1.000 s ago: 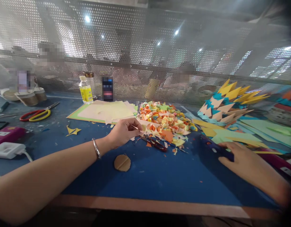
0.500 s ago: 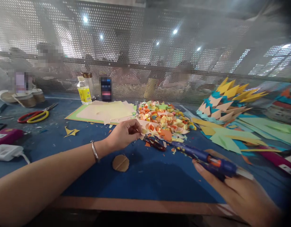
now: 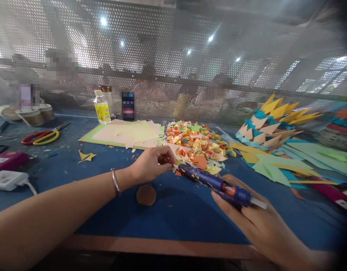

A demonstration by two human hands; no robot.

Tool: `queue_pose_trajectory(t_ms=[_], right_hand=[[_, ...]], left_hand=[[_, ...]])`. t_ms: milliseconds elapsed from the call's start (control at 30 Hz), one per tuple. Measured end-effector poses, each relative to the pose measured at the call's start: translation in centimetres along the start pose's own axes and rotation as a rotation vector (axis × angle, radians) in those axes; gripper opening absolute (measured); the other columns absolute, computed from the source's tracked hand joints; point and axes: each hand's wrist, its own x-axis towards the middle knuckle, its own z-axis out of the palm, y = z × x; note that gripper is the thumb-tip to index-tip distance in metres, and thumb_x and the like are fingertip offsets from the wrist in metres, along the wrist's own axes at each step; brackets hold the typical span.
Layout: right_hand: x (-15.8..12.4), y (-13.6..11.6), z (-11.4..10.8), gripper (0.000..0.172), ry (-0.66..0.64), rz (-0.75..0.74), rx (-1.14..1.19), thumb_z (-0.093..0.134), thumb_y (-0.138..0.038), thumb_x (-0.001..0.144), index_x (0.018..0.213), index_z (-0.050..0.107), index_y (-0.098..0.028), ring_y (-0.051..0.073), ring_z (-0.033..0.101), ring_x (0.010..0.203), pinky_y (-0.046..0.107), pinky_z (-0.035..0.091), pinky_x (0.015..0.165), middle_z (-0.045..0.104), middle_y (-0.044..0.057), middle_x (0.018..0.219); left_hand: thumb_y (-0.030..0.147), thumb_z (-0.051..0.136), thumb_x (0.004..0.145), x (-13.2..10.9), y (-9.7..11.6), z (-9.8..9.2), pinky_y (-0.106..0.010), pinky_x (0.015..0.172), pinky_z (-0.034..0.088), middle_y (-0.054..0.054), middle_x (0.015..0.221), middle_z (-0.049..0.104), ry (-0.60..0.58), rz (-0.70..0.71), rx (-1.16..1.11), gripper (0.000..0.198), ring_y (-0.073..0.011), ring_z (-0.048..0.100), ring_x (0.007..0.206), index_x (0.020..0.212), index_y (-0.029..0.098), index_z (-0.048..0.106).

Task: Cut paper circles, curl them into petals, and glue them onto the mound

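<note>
My right hand (image 3: 255, 214) is wrapped round a blue glue gun (image 3: 212, 180), with a clear glue stick (image 3: 258, 203) poking from its back end. The gun's nozzle points left, close to the fingertips of my left hand (image 3: 155, 162). Between its thumb and forefinger my left hand pinches a small pale paper piece (image 3: 175, 165). Whether the nozzle touches that paper I cannot tell. Just beyond lies a heap of folded paper pieces (image 3: 198, 145) in orange, yellow, pink and green. Below my left wrist a round cardboard disc (image 3: 146, 195) rests on the blue table.
Stacked paper sheets (image 3: 128, 131), a bottle (image 3: 102, 109) and a phone (image 3: 128, 106) stand toward the back. Scissors (image 3: 45, 136) and a white power adapter (image 3: 9, 181) lie left. A spiky paper piece (image 3: 270, 124) and paper strips (image 3: 270, 165) occupy the right. A perforated screen (image 3: 162, 49) closes the back.
My right hand has brought the glue gun leftward, its nozzle now near my left fingertips. My left hand keeps its pinch and has shifted slightly right. The disc has darkened in shadow.
</note>
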Motion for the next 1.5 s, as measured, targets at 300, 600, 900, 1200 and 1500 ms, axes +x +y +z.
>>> queue_pose_trajectory(t_ms=[300,600,900,1200,1500], right_hand=[[-0.1,0.1,0.0,0.009,-0.017,-0.037,-0.046,0.047,-0.025,0.091,0.096,0.054,-0.023,0.02,0.065,0.085,0.027,0.053,0.066,0.065,0.006,0.095],[0.0,-0.1,0.2,0.014,0.005,-0.072,-0.088,0.045,-0.027,0.092,0.099,0.056,-0.022,0.021,0.066,0.085,0.03,0.055,0.068,0.066,0.007,0.094],[-0.2,0.2,0.5,0.023,0.053,-0.086,-0.149,0.045,-0.033,0.092,0.104,0.059,-0.019,0.023,0.069,0.09,0.032,0.058,0.075,0.069,0.01,0.101],[-0.2,0.2,0.5,0.034,0.066,-0.098,-0.212,0.041,-0.041,0.094,0.097,0.066,-0.018,0.026,0.069,0.093,0.037,0.059,0.078,0.071,0.013,0.099],[-1.3,1.2,1.0,0.037,0.066,-0.038,-0.173,0.046,-0.046,0.091,0.097,0.07,-0.019,0.026,0.068,0.097,0.039,0.058,0.082,0.071,0.012,0.104]], left_hand=[[0.016,0.062,0.072,-0.3,0.4,0.3,-0.023,0.059,0.045,-0.001,0.071,0.064,-0.056,-0.007,0.01,0.008,-0.0093,0.057,0.062,0.076,0.016,0.055],[0.014,0.06,0.073,-0.4,0.3,0.4,-0.027,0.067,0.05,-0.002,0.073,0.067,-0.092,0.019,-0.063,0.007,-0.0116,0.064,0.069,0.077,0.017,0.054],[0.014,0.06,0.073,-0.3,0.2,0.3,-0.028,0.068,0.05,-0.003,0.074,0.067,-0.105,0.023,-0.048,0.007,-0.013,0.064,0.07,0.077,0.016,0.055],[0.014,0.06,0.072,-0.4,0.4,0.3,-0.028,0.069,0.05,-0.003,0.074,0.067,-0.107,0.008,-0.057,0.008,-0.0132,0.064,0.07,0.078,0.016,0.055],[0.013,0.061,0.072,-0.3,0.3,0.2,-0.028,0.068,0.05,-0.002,0.074,0.066,-0.117,0.003,-0.055,0.008,-0.0129,0.064,0.07,0.078,0.016,0.056]])
